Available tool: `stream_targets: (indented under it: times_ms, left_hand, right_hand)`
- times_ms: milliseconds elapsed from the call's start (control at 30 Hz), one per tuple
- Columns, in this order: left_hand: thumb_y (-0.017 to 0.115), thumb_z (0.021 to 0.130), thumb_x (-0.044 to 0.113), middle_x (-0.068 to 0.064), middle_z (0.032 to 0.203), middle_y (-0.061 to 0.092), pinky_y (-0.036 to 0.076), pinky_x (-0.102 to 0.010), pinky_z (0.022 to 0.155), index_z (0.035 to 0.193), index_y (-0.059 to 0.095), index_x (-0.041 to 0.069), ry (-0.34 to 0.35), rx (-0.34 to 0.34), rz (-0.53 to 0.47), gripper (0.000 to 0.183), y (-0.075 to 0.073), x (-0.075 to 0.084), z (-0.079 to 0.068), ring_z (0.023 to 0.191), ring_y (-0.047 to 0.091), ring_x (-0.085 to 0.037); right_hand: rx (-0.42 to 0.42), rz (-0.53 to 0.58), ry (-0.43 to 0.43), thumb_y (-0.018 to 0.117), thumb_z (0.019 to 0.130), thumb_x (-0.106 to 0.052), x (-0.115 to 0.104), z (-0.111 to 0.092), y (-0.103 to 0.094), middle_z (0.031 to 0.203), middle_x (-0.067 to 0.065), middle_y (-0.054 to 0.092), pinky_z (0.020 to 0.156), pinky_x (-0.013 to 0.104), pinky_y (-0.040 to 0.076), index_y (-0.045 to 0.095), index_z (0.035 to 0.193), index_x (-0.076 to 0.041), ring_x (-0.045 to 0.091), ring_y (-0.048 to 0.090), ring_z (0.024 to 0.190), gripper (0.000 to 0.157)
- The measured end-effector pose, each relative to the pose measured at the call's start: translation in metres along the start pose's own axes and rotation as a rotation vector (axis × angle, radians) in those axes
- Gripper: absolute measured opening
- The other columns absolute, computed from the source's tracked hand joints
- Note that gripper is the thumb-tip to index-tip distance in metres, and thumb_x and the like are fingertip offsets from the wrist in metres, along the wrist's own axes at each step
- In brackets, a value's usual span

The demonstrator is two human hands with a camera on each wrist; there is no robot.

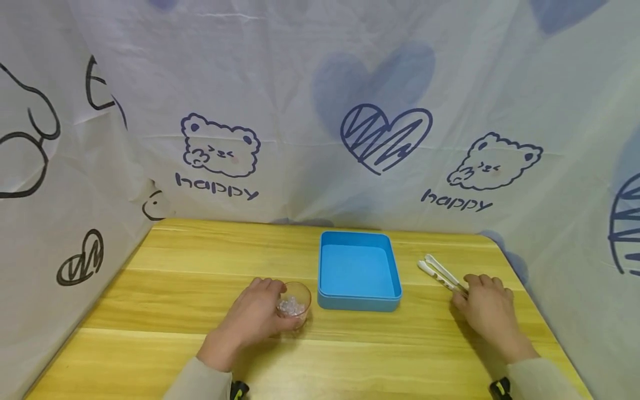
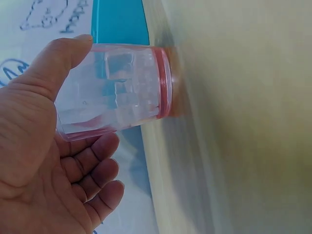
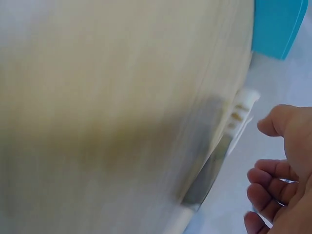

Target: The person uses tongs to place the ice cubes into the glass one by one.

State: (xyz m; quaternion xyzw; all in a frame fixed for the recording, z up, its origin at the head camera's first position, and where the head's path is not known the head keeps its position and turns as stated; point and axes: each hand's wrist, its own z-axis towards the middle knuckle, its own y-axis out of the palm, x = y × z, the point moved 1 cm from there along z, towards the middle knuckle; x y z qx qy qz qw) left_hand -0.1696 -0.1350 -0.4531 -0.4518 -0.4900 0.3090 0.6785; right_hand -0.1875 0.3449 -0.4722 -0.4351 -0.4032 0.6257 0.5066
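Observation:
My left hand [image 1: 252,311] grips a clear plastic cup [image 2: 122,87] between thumb and fingers. The cup stands upright on the table, left of the blue tray, and its base has a red ring. Small clear pieces [image 1: 291,306] lie in its bottom. Above the handle end of some tongs [image 3: 209,170] hovers my right hand [image 1: 487,311], thumb apart and fingers loosely bent. A gap shows between that hand and the tongs in the right wrist view. The tongs have metal arms and white tips, and lie on the table.
A square blue tray [image 1: 360,304] with low walls stands between the hands, nothing inside it. The wooden table [image 1: 200,250] meets white cloth [image 1: 300,166] with printed hearts and bears at its back and sides.

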Motion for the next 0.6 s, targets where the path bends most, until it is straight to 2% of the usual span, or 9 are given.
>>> stream_targets:
  times_ms: [167, 267, 400, 500, 600]
  left_hand:
    - [0.086, 0.079, 0.059, -0.008, 0.110, 0.072, 0.052, -0.045, 0.094, 0.124, 0.068, 0.000, -0.078, -0.023, -0.015, 0.076, -0.005, -0.021, 0.025, 0.100, 0.058, -0.025]
    - [0.084, 0.082, 0.059, -0.013, 0.117, 0.072, 0.053, -0.047, 0.095, 0.128, 0.066, -0.002, -0.118, -0.027, -0.034, 0.079, -0.007, -0.033, 0.041, 0.105, 0.059, -0.030]
    - [0.082, 0.084, 0.059, -0.021, 0.133, 0.067, 0.051, -0.051, 0.104, 0.140, 0.059, -0.004, -0.155, -0.031, -0.067, 0.088, -0.008, -0.046, 0.057, 0.117, 0.057, -0.037]
    - [0.082, 0.084, 0.060, -0.028, 0.145, 0.059, 0.046, -0.055, 0.112, 0.152, 0.044, -0.007, -0.176, -0.036, -0.084, 0.103, -0.008, -0.050, 0.058, 0.129, 0.053, -0.043]
    - [0.083, 0.083, 0.062, -0.035, 0.150, 0.051, 0.042, -0.059, 0.116, 0.157, 0.030, -0.012, -0.185, -0.044, -0.052, 0.117, -0.010, -0.049, 0.043, 0.136, 0.049, -0.049]
  right_hand:
    - [0.067, 0.025, -0.046, 0.073, 0.094, -0.022, -0.026, -0.009, 0.001, 0.101, 0.024, 0.070, 0.064, 0.054, 0.042, 0.069, 0.117, 0.005, 0.043, 0.060, 0.087, 0.036]
    - [0.066, 0.047, -0.060, 0.072, 0.094, -0.022, -0.042, -0.016, 0.005, 0.105, 0.022, 0.071, 0.068, 0.055, 0.044, 0.070, 0.117, 0.003, 0.043, 0.061, 0.093, 0.034]
    - [0.070, 0.075, -0.083, 0.074, 0.093, -0.022, -0.059, -0.024, 0.010, 0.108, 0.021, 0.071, 0.078, 0.060, 0.048, 0.071, 0.116, 0.003, 0.045, 0.063, 0.102, 0.034]
    - [0.088, 0.090, -0.098, 0.077, 0.091, -0.022, -0.069, -0.027, 0.011, 0.107, 0.021, 0.071, 0.088, 0.064, 0.049, 0.072, 0.114, 0.004, 0.046, 0.063, 0.106, 0.034]
    - [0.090, 0.099, -0.106, 0.078, 0.091, -0.023, -0.075, -0.030, 0.010, 0.108, 0.022, 0.072, 0.094, 0.064, 0.049, 0.071, 0.115, 0.005, 0.046, 0.064, 0.107, 0.038]
